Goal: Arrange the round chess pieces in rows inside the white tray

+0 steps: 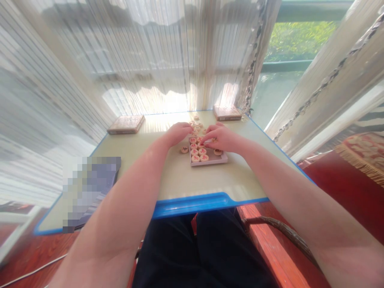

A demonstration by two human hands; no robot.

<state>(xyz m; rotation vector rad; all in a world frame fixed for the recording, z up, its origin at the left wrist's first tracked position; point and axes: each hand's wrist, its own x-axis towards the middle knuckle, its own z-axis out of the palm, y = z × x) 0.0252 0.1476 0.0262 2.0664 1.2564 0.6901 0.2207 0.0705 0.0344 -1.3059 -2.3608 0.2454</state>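
Round wooden chess pieces with red marks lie in a shallow white tray (220, 160) on the table. Several pieces (198, 152) sit in rows in the tray's left half. More loose pieces (196, 119) lie scattered behind it, and one piece (184, 150) rests on the table left of the tray. My left hand (177, 134) curls over the pieces at the tray's far left corner. My right hand (222, 138) hovers over the tray, with its fingertips pinched on a piece (201, 145) in the rows.
The pale table has a blue rim (192, 204) and stands against sheer curtains. A flat patterned box (126, 124) lies at the back left and another (227, 113) at the back right. A blurred-out flat object (90, 188) covers the near left corner. A red wooden floor lies to the right.
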